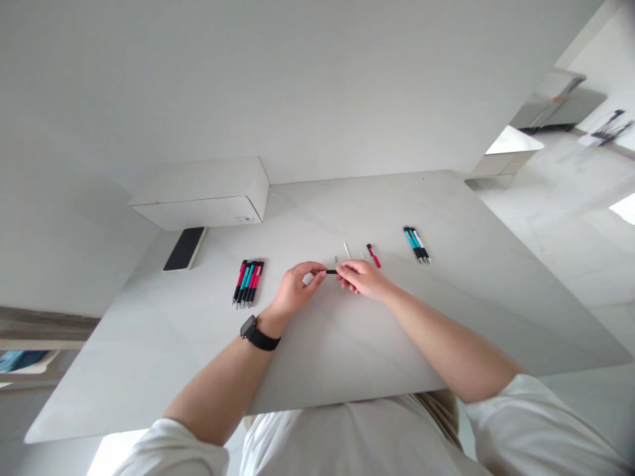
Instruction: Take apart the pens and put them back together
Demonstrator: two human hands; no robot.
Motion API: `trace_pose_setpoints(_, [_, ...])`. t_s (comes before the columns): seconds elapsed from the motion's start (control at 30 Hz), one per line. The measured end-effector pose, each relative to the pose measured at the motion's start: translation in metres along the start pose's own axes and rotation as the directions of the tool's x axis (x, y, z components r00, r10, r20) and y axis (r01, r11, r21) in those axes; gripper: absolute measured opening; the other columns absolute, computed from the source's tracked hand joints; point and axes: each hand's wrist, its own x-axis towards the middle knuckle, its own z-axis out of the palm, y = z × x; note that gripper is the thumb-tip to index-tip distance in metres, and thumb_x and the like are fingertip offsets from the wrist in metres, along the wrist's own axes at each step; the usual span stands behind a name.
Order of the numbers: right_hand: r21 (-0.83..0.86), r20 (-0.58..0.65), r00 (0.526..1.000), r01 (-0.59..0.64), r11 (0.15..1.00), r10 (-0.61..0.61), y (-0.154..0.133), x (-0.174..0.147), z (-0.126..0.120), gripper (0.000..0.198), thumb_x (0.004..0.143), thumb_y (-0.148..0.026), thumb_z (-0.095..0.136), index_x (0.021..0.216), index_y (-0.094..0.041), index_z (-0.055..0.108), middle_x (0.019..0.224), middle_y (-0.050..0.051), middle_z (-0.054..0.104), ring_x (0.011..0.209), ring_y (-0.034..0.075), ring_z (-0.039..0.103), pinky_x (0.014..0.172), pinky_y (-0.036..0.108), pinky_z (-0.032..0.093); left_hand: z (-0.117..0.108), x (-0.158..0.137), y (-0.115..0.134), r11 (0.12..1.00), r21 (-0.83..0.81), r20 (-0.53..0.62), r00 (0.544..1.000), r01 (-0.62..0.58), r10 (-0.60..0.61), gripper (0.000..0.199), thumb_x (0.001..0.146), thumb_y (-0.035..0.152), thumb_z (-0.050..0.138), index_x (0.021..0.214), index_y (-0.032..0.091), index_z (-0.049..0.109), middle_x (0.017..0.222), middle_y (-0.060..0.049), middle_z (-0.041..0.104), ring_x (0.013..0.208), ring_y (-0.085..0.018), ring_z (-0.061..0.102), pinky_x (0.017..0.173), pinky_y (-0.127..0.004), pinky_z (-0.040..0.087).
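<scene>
Between my two hands, level above the table, is a short black pen barrel (331,272). My left hand (297,285) pinches its left end with thumb and fingers. Its right end sits in the fingertips of my right hand (364,279). Just beyond my right hand lie a red pen barrel with a black clip (374,256) and a thin white refill (347,250), partly hidden by the hand. A tiny spring-like piece (336,259) rests beside the refill. To the left of my left hand is a row of several red, teal and black pens (249,283).
A second group of pens (417,244), teal and white with black grips, lies at the right. At the back left stands a white box (208,198) against the wall, with a phone (184,249) in front of it. The white table (173,370) has a front edge by my body.
</scene>
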Motion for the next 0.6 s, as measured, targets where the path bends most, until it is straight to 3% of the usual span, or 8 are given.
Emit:
trace_pose_setpoints(0.17, [0.065, 0.016, 1.0, -0.012, 0.998, 0.011, 0.002, 0.0, 0.005, 0.058, 0.096, -0.073, 0.051, 0.085, -0.019, 0.067, 0.068, 0.002, 0.065, 0.054, 0.012, 0.056, 0.046, 0.022, 0.044, -0.003, 0.0, 0.002, 0.997, -0.01, 0.068, 0.995, -0.074, 0.074, 0.025, 0.105, 0.04, 0.053, 0.103, 0.022, 0.071, 0.1, -0.007, 0.074, 0.094, -0.021, 0.068, 0.088, -0.035, 0.052])
trace_pose_setpoints(0.3, [0.012, 0.015, 1.0, 0.01, 1.0, -0.01, 0.0, -0.002, 0.01, 0.055, 0.098, -0.07, 0.049, 0.082, -0.02, 0.065, 0.065, 0.0, 0.062, 0.053, 0.012, 0.054, 0.047, 0.022, 0.043, -0.006, 0.0, 0.004, 0.994, 0.016, 0.103, 0.989, -0.106, 0.104, 0.035, 0.108, 0.039, 0.044, 0.09, 0.021, 0.067, 0.088, -0.007, 0.07, 0.087, -0.021, 0.064, 0.085, -0.035, 0.05])
trace_pose_setpoints(0.47, [-0.106, -0.075, 0.991, 0.105, 0.989, -0.114, -0.005, -0.003, 0.014, 0.038, 0.092, -0.061, 0.065, 0.094, -0.023, 0.065, 0.075, -0.001, 0.063, 0.059, 0.013, 0.058, 0.05, 0.022, 0.046, -0.008, 0.001, 0.004, 0.994, 0.047, 0.086, 0.992, -0.094, 0.09, 0.035, 0.109, 0.039, 0.042, 0.087, 0.021, 0.063, 0.085, -0.005, 0.067, 0.085, -0.02, 0.062, 0.082, -0.034, 0.048])
trace_pose_setpoints(0.6, [-0.06, -0.086, 0.992, 0.082, 0.995, -0.087, -0.005, -0.004, 0.016, 0.041, 0.091, -0.064, 0.065, 0.104, -0.025, 0.065, 0.083, 0.0, 0.066, 0.063, 0.014, 0.06, 0.048, 0.022, 0.045, -0.008, 0.001, 0.004, 0.995, 0.048, 0.071, 0.993, -0.093, 0.089, 0.033, 0.109, 0.039, 0.042, 0.091, 0.021, 0.063, 0.088, -0.006, 0.067, 0.086, -0.02, 0.062, 0.081, -0.033, 0.047])
